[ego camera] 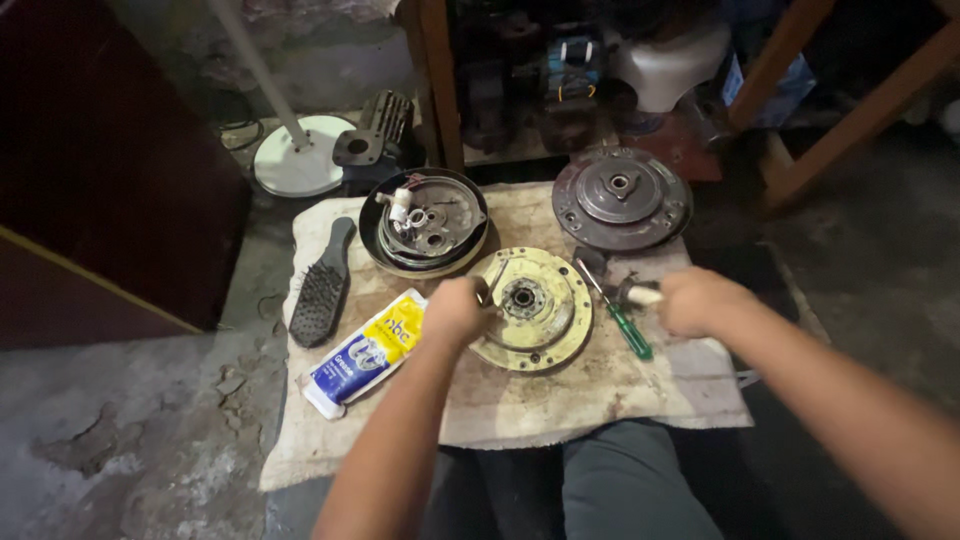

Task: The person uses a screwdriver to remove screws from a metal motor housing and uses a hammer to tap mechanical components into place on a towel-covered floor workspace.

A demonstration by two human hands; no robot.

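Note:
A round yellowish metal plate with a bearing hub in its middle lies on a stained cloth. My left hand rests on the plate's left rim, fingers curled against it. My right hand is closed around a light-coloured tool handle just right of the plate. A green-handled screwdriver lies on the cloth between the plate and my right hand.
A dark round motor housing with wires and a grey pulley disc sit at the cloth's far edge. A black wire brush and a blue-yellow-white grease pouch lie at left. Wooden legs stand behind.

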